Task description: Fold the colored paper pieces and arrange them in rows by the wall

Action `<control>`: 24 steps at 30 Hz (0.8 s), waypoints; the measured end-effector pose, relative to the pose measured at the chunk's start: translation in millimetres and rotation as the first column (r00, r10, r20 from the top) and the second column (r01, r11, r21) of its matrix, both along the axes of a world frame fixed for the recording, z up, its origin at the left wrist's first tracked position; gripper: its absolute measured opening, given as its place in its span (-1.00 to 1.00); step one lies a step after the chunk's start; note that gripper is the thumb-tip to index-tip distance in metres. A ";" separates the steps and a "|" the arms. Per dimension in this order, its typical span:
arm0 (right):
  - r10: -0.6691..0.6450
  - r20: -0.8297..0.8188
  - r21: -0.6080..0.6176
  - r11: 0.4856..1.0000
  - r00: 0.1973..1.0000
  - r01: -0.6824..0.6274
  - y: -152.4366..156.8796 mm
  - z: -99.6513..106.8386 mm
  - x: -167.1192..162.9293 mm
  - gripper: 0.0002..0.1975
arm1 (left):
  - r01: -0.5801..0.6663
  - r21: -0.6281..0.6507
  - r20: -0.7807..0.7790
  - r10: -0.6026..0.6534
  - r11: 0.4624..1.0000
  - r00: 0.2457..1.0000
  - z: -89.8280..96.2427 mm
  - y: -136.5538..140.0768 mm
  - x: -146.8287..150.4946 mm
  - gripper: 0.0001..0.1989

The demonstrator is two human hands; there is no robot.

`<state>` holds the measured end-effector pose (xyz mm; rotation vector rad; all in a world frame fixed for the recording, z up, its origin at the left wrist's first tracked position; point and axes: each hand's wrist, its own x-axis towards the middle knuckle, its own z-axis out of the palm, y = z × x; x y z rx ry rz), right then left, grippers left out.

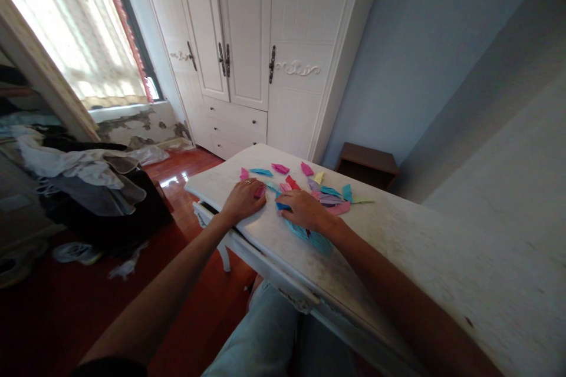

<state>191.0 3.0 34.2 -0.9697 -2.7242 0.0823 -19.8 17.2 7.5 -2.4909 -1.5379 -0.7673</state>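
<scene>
My left hand [244,200] rests on the white table near its front edge, fingers curled around a pink folded paper piece [260,191]. To its right, my right hand [306,211] has its fingers bent over a blue folded paper piece [282,205]. Several light-blue folded papers [297,230] lie under and in front of the right hand. Beyond the hands are scattered a red piece [292,182], a yellow piece [319,178], magenta pieces [280,169] and a teal piece [347,192]. The right hand partly hides the pile.
The white table [424,247] stretches to the right, with a slightly open drawer [247,247] on my side. Behind it stand a white wardrobe [247,29] and a brown nightstand [368,164]. Clothes [119,182] are heaped at the left, near a curtained window [75,23].
</scene>
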 end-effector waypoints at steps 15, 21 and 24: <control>-0.165 0.155 0.098 0.984 0.974 0.151 -8.4 13.8 -7.0 -0.71 | -0.149 0.074 0.068 0.144 0.986 0.987 -3.2 -0.8 -0.2 -0.71; -0.134 0.107 0.067 0.990 0.985 0.127 -8.6 11.3 -7.9 -0.78 | 0.074 0.120 0.099 -0.086 0.990 0.991 2.7 -14.7 1.7 -0.67; -0.060 -0.062 -0.027 0.998 0.996 0.058 -5.2 5.7 -5.6 -0.79 | 0.262 0.071 0.084 -0.267 0.962 0.960 5.4 -26.8 3.4 -0.65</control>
